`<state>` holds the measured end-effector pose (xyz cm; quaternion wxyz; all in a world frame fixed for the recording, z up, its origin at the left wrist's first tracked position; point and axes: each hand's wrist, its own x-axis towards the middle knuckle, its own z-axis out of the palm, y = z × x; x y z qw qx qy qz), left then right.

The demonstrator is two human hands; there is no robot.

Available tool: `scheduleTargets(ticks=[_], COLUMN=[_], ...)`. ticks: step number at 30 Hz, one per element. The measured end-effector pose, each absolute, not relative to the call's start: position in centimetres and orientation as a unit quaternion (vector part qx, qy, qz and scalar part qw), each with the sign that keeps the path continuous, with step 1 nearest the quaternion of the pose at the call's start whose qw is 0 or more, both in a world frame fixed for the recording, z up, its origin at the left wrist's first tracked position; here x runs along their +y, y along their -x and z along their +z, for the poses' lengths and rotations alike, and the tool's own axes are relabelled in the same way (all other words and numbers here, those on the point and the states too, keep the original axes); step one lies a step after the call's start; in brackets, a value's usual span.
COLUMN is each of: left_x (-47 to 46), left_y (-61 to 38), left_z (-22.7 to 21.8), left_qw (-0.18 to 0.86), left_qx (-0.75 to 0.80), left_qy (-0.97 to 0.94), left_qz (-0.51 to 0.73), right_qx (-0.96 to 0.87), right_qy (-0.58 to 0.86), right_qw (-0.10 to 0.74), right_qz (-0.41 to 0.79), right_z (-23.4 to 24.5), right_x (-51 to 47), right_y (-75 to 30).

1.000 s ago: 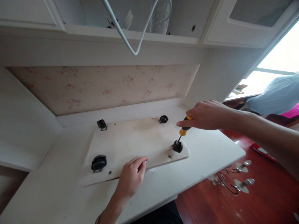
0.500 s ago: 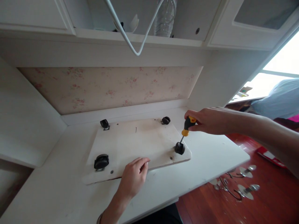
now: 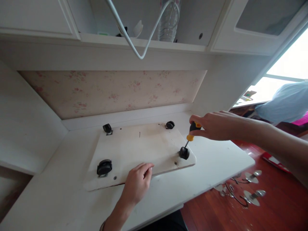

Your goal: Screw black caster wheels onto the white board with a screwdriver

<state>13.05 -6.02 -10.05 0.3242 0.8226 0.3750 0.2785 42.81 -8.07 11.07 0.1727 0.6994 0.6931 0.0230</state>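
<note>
A white board (image 3: pixel 139 147) lies flat on the white desk (image 3: pixel 60 199) with small black caster wheels at its corners. My right hand (image 3: pixel 214 125) is closed round the orange and black handle of a screwdriver (image 3: pixel 190 134), whose tip rests at the near right caster (image 3: pixel 184 153). My left hand (image 3: pixel 137 183) presses on the board's near edge with its fingers curled over it. Other casters stand at the near left (image 3: pixel 104 167), the far left (image 3: pixel 107 128) and the far right (image 3: pixel 170 124).
A floral panel backs the desk, with white cupboards and a shelf holding a clear bottle (image 3: pixel 168 21) above. A white wire hanger (image 3: pixel 141 54) dangles overhead. Metal parts (image 3: pixel 250 189) lie on the red wooden floor to the right. A pale blue cloth (image 3: pixel 284 102) lies by the window.
My right hand has turned slightly on the screwdriver handle, tip staying at the near right caster. The view has shifted a little. My left hand has stayed on the board's edge.
</note>
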Motion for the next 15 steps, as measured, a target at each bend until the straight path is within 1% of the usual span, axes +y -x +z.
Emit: scheduleTargets(ticks=[5, 10, 12, 15], left_x=[-6.1, -6.2, -6.2, -6.6], left_y=[-13.0, -12.8, -12.9, -13.0], left_z=[-10.0, -10.0, -9.9, -9.5], left_qw=[0.327, 0.326, 0.327, 0.331], left_qx=[0.371, 0.37, 0.372, 0.364], left_qy=[-0.823, -0.823, -0.821, -0.823], left_qz=[0.278, 0.283, 0.285, 0.283], right_qx=[0.666, 0.666, 0.663, 0.661], right_qy=[-0.725, -0.729, -0.736, -0.742], right_qw=[0.161, 0.135, 0.107, 0.032], right_qz=[0.068, 0.082, 0.085, 0.108], right_z=[10.0, 9.3, 9.1, 8.9], right_x=[-7.9, -8.0, -8.0, -8.3], right_y=[-42.9, -43.4, -43.4, -43.2])
